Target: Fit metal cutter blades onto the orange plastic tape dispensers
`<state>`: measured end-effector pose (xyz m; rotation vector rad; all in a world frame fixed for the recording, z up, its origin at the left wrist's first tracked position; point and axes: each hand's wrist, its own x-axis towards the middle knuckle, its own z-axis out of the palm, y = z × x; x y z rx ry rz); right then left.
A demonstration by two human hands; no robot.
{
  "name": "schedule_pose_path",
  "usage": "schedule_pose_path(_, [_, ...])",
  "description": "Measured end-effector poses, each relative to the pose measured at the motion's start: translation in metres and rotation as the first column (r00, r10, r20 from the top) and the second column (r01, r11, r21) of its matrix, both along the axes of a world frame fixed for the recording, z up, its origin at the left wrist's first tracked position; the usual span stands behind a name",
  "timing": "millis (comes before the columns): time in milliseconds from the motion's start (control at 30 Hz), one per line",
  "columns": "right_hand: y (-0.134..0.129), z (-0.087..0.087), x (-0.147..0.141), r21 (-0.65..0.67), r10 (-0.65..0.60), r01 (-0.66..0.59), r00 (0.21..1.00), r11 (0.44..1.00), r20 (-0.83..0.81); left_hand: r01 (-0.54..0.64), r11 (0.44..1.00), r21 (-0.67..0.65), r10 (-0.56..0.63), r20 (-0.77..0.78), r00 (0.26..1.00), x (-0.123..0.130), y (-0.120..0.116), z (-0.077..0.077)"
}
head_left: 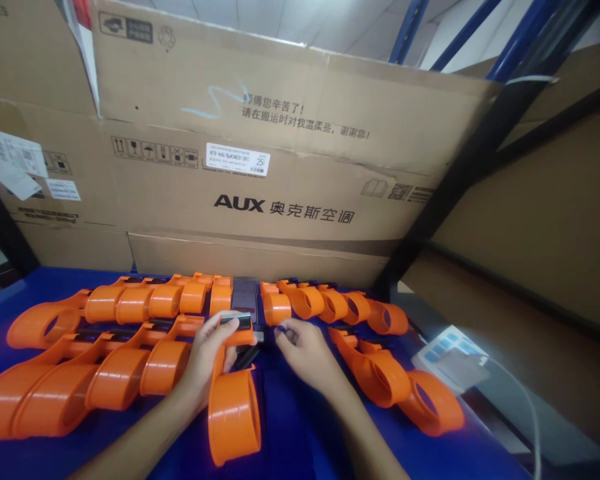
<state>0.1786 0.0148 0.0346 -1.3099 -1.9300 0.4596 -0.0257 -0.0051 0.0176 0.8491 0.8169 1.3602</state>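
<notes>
My left hand (211, 350) is closed around the upper end of an orange curled plastic piece (234, 417), which has a glossy black block set in its top. Its wide round loop hangs down below my fingers. To the right, my right hand (300, 350) has thumb and fingertips pinched together on a small dark piece (281, 329), too small to name. Between the two hands, a dark grey flat box (245, 297) lies at the back, with small black parts in front of it partly hidden by my left hand.
Several similar orange pieces (115, 373) lie in two rows on the blue surface (145, 450), with more orange pieces (387, 373) on the right. A cardboard panel (180, 200) stands behind. At right are a white-and-blue box (447, 350), a cable (533, 407) and a dark shelf post (445, 193).
</notes>
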Motion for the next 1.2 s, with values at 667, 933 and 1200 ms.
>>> schedule_pose_path(667, [-0.013,0.01,-0.006,-0.058,0.13,-0.152,0.951,0.987,-0.279,0.014,0.999,0.044,-0.008,-0.143,0.99,0.002,0.0,-0.001])
schedule_pose_path(933, [-0.018,0.02,-0.013,0.185,0.342,-0.323,0.936,0.928,-0.081,0.125,0.989,0.076,-0.111,-0.171,0.979,0.004,-0.001,-0.002])
schedule_pose_path(1200, [-0.017,0.015,-0.01,0.2,0.134,-0.1,0.977,0.975,-0.165,0.016,0.998,0.061,-0.015,-0.025,1.0,-0.003,-0.002,0.01])
